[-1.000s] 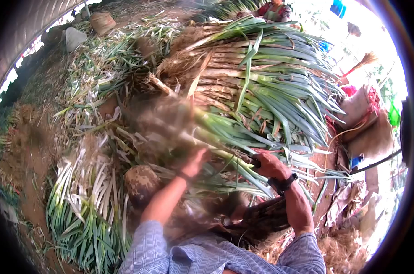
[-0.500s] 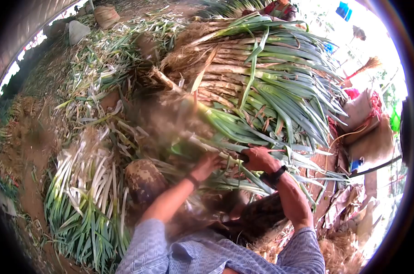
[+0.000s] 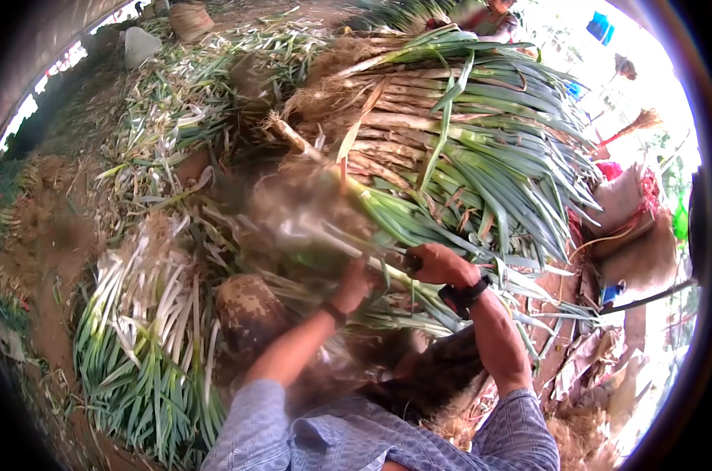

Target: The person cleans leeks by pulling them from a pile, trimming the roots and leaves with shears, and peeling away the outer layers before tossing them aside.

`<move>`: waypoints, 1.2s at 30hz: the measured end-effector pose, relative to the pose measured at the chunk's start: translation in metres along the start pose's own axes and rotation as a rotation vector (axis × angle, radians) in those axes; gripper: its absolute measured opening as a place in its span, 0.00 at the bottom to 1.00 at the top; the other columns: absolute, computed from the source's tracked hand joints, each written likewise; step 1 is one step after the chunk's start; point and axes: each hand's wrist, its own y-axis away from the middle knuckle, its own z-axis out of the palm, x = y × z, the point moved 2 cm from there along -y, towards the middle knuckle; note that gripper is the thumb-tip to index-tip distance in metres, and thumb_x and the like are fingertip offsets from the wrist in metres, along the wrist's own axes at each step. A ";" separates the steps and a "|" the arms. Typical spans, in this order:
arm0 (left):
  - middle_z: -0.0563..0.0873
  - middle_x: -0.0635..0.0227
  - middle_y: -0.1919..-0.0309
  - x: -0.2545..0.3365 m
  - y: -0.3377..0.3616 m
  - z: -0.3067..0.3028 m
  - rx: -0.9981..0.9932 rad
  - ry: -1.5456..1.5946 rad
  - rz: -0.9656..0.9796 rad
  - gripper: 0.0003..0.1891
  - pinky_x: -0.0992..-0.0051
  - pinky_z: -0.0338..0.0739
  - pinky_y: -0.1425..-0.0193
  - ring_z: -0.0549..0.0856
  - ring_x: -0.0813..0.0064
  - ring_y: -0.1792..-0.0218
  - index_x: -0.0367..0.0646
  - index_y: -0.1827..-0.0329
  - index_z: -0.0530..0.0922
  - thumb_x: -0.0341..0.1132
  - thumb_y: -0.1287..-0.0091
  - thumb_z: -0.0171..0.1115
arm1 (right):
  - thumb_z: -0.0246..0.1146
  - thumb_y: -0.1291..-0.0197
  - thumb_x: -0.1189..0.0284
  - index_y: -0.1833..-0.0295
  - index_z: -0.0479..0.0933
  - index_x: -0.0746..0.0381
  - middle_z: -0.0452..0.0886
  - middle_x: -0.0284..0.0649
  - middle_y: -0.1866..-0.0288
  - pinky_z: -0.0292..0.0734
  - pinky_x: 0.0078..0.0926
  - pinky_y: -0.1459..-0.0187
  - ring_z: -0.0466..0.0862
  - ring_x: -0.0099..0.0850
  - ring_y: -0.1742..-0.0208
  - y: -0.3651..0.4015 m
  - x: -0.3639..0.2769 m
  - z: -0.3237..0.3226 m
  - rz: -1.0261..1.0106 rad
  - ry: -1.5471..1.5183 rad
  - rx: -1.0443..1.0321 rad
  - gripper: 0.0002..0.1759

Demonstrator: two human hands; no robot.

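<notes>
My left hand (image 3: 356,284) is closed around a long green onion (image 3: 332,238) whose pale root end points up and left and is blurred. Close to its right, my right hand (image 3: 444,265) has its fingers curled round a dark tool (image 3: 412,263), maybe a knife; the blade is not clear. That tool lies against the stalk. Beyond both hands spreads a large pile of green onions (image 3: 395,122), roots to the left and leaves to the right. On the ground at the left lies a bundle of cleaner, white-stemmed green onions (image 3: 156,337).
Leaf scraps (image 3: 191,118) cover the ground at upper left. Sacks (image 3: 635,212) stand at the right, beside a dark bar (image 3: 646,297). Another person (image 3: 493,20) sits behind the pile. My knee (image 3: 246,314) is just left of my left arm.
My right hand and the dark tool have shifted slightly left and up along the stalk. My left hand stays on the green onion, nearly in place. The view has tilted a little.
</notes>
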 end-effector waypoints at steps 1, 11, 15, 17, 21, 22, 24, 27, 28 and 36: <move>0.84 0.66 0.47 -0.005 -0.005 -0.015 0.049 0.073 0.057 0.22 0.61 0.84 0.46 0.85 0.69 0.53 0.46 0.38 0.74 0.54 0.21 0.51 | 0.69 0.47 0.67 0.54 0.84 0.61 0.86 0.50 0.65 0.79 0.42 0.58 0.86 0.46 0.62 0.004 0.003 -0.005 0.074 0.019 -0.003 0.15; 0.84 0.69 0.54 0.104 -0.003 -0.041 0.393 -0.147 0.311 0.22 0.67 0.86 0.56 0.86 0.70 0.57 0.47 0.42 0.77 0.53 0.29 0.64 | 0.74 0.47 0.60 0.52 0.82 0.63 0.85 0.49 0.60 0.79 0.38 0.47 0.84 0.44 0.52 0.053 0.038 0.002 0.006 0.036 -0.017 0.22; 0.84 0.70 0.54 0.077 0.030 0.007 0.125 -0.208 0.008 0.21 0.62 0.84 0.54 0.85 0.70 0.52 0.50 0.41 0.77 0.47 0.32 0.68 | 0.70 0.46 0.65 0.58 0.82 0.62 0.84 0.48 0.68 0.78 0.43 0.58 0.86 0.47 0.60 0.051 0.014 -0.019 0.029 -0.093 0.074 0.14; 0.84 0.70 0.54 0.097 0.022 0.007 0.258 -0.130 0.203 0.21 0.60 0.82 0.51 0.84 0.70 0.51 0.50 0.41 0.77 0.46 0.33 0.69 | 0.72 0.49 0.68 0.54 0.82 0.64 0.83 0.48 0.71 0.78 0.41 0.62 0.83 0.48 0.68 0.054 0.007 -0.018 0.014 -0.136 0.137 0.18; 0.83 0.70 0.52 0.111 0.026 0.006 0.317 -0.196 0.329 0.24 0.63 0.78 0.45 0.82 0.70 0.49 0.49 0.40 0.77 0.52 0.33 0.68 | 0.68 0.46 0.70 0.51 0.83 0.62 0.85 0.52 0.63 0.80 0.46 0.60 0.86 0.51 0.60 0.047 0.018 0.010 -0.119 -0.071 0.217 0.16; 0.83 0.70 0.51 0.111 0.031 0.010 0.336 -0.238 0.334 0.25 0.64 0.77 0.44 0.82 0.70 0.49 0.48 0.40 0.77 0.53 0.32 0.68 | 0.67 0.45 0.70 0.51 0.84 0.60 0.85 0.52 0.63 0.80 0.47 0.59 0.86 0.52 0.59 0.049 0.005 0.004 -0.087 -0.036 0.207 0.15; 0.82 0.65 0.44 0.114 0.033 0.011 0.263 -0.117 0.325 0.32 0.60 0.72 0.33 0.80 0.65 0.41 0.42 0.37 0.75 0.59 0.32 0.65 | 0.67 0.45 0.69 0.54 0.83 0.60 0.85 0.51 0.65 0.79 0.48 0.61 0.85 0.53 0.61 0.051 -0.006 0.002 -0.083 -0.004 0.229 0.13; 0.78 0.57 0.35 0.112 0.032 0.007 0.089 0.093 0.306 0.31 0.56 0.64 0.23 0.75 0.57 0.32 0.40 0.32 0.72 0.57 0.27 0.59 | 0.68 0.44 0.68 0.58 0.82 0.60 0.84 0.50 0.69 0.78 0.51 0.62 0.85 0.54 0.63 0.049 -0.002 0.009 -0.070 0.029 0.335 0.10; 0.78 0.57 0.35 0.110 0.032 0.006 0.053 0.079 0.292 0.30 0.57 0.65 0.23 0.75 0.57 0.32 0.40 0.32 0.72 0.55 0.25 0.58 | 0.67 0.44 0.67 0.59 0.81 0.60 0.83 0.50 0.70 0.77 0.51 0.64 0.84 0.54 0.65 0.051 -0.007 0.007 -0.098 0.046 0.354 0.09; 0.83 0.64 0.44 0.097 0.029 -0.008 0.046 0.025 0.271 0.18 0.61 0.73 0.32 0.81 0.64 0.40 0.41 0.37 0.75 0.40 0.24 0.59 | 0.66 0.39 0.65 0.62 0.79 0.60 0.80 0.50 0.75 0.72 0.51 0.70 0.82 0.54 0.70 0.045 -0.013 0.026 -0.114 0.080 0.367 0.09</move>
